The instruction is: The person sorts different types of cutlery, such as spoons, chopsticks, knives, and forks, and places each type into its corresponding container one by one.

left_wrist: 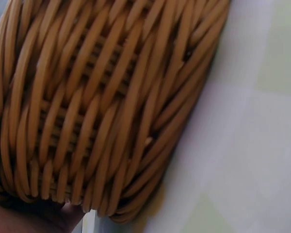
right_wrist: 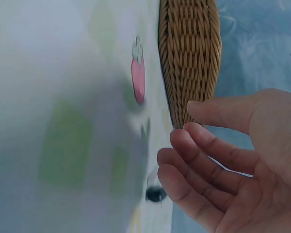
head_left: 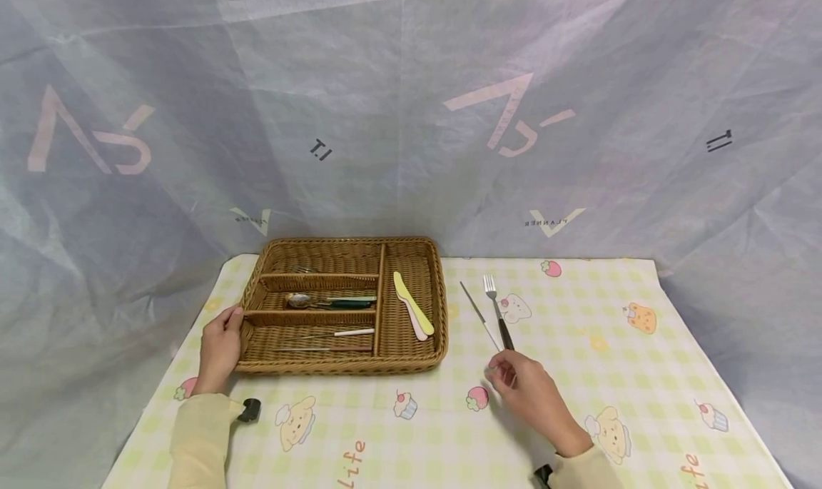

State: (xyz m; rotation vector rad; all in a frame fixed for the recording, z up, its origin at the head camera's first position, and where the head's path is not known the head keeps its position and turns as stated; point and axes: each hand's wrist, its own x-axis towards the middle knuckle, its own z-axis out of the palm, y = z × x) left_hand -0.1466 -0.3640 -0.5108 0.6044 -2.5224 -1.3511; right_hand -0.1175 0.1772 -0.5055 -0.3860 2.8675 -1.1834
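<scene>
A brown wicker cutlery basket with dividers stands at the middle left of the table. My left hand grips its left rim; the left wrist view shows the woven wall up close. To the right of the basket lie a fork with a dark handle and a thin metal chopstick with a white end. Near their lower ends is my right hand, its fingers loosely bent. In the right wrist view that hand has nothing between thumb and fingertips.
In the basket's right compartment lie a yellow knife and a pink knife. A spoon lies in the middle-left compartment, a white-handled chopstick in the front one. A grey cloth hangs behind the checked tablecloth.
</scene>
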